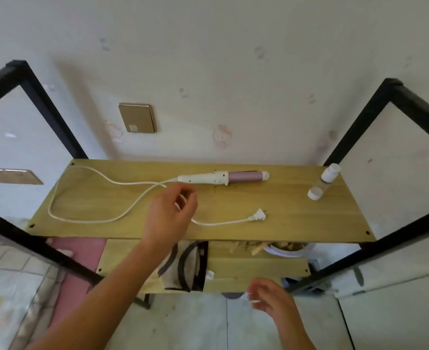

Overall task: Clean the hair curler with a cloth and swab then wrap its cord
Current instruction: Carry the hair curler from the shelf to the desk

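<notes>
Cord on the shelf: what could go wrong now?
The left hand seems to pinch the cord, which loops wide; a hard tug could drag the hair curler along the shelf. The plug could swing and knock the small bottle lying near the right end. The right hand might drop its thin swab.

Left hand (pixel 169 210) pinches cord (pixel 221 224), right hand (pixel 271 299) holds swab (pixel 253 301)
</notes>
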The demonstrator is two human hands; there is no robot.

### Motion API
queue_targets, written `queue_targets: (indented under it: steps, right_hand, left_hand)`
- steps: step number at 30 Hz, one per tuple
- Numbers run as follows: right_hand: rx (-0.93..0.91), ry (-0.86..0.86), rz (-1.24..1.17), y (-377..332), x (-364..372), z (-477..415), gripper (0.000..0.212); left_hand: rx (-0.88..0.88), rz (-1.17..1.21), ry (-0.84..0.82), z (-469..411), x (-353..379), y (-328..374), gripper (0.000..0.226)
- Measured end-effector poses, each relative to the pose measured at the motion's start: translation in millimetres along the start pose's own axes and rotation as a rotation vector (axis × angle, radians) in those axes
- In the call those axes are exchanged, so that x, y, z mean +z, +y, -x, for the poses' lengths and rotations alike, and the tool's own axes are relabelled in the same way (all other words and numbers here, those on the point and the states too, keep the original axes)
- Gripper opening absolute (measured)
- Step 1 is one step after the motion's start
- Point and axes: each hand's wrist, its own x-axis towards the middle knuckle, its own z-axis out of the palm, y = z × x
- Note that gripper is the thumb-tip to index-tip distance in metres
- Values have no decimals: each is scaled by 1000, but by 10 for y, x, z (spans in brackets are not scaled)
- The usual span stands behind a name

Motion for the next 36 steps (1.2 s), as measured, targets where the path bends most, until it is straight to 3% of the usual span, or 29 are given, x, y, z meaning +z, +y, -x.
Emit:
queue_targets:
  steps: [2,5,7,10,17,19,22,25,31,36]
  right_hand:
    - [-79,0,-8,51,-22,88,16]
    - [-162,-24,61,330,-25,239,18]
    - [-147,-33,102,461,-53,240,18]
    - [-127,-50,116,579,-28,259,20]
    - [-151,-27,258,743,-167,375,19]
    - [-163,-58,312,743,-216,457,13]
    - [-111,-147,415,741,-256,563,36]
    - [-71,-218,533,794,-251,647,45]
    - [-47,-263,625,947,-79,814,46]
    - [-83,-316,650,997,292,825,43]
  left_hand:
    - [71,-147,-52,-222,133,-16,28]
    - [63,-467,-310,-430,395,-244,65]
    - [9,-582,-418,-497,533,-388,61]
    - [-9,-632,-442,-513,638,-536,41]
    - [-133,-436,-502,-58,311,-532,30]
    - [-190,-398,-476,212,58,-506,23]
    - [-271,-326,-420,758,-411,-450,14]
    - [-359,-275,-356,1367,-829,-390,16]
    - [-571,-186,-212,2400,-1221,-592,32]
    - [-643,-147,-83,2778,-1387,-781,27]
